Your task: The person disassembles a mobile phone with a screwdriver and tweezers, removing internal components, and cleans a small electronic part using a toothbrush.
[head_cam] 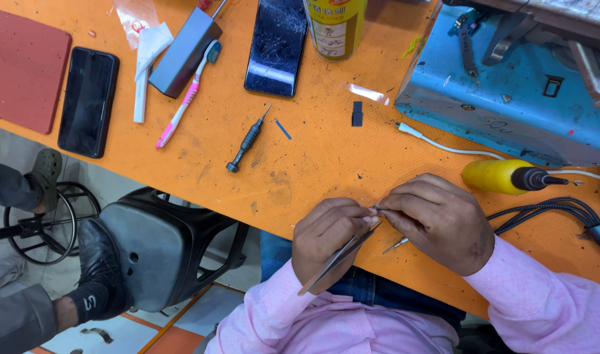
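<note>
My left hand grips a thin flat grey panel edge-on at the near edge of the orange table. My right hand meets it at the panel's top, fingertips pinching a tiny part together with thin metal tweezers. Both hands touch at the fingertips. What is pinched is too small to make out.
On the table lie a small dark screwdriver, a pink toothbrush, two black phones, a grey box, a yellow can, a yellow-handled tool, cables and a blue metal machine. Another person's feet rest by a black stool.
</note>
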